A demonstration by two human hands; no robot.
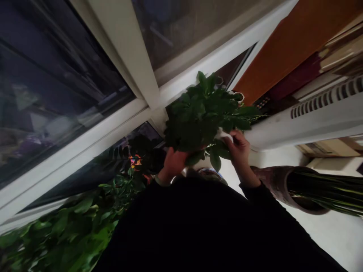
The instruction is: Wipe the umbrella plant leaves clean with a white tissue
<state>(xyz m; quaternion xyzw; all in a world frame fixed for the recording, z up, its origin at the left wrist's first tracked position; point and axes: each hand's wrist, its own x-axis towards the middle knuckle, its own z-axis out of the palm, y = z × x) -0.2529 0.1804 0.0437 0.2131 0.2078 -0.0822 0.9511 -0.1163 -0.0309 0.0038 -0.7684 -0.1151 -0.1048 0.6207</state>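
Note:
A bushy potted plant [198,113] with broad dark green leaves stands in front of me by the window. My right hand [239,147] pinches a crumpled white tissue or cloth [224,135] against the leaves on the plant's right side. On the lower left of the foliage, my left hand [174,163] reaches in among the leaves. Its fingers are mostly hidden there, so their grip does not show. Below the leaves, part of a pot's rim [211,173] shows between my arms.
White window frames [119,128] run along the left and behind the plant. More leafy plants [70,230] fill the lower left. On the right are a tilted-looking pot [283,185] with long narrow leaves, a white ribbed unit [312,113], cardboard boxes [326,148] and an orange-brown panel [295,49].

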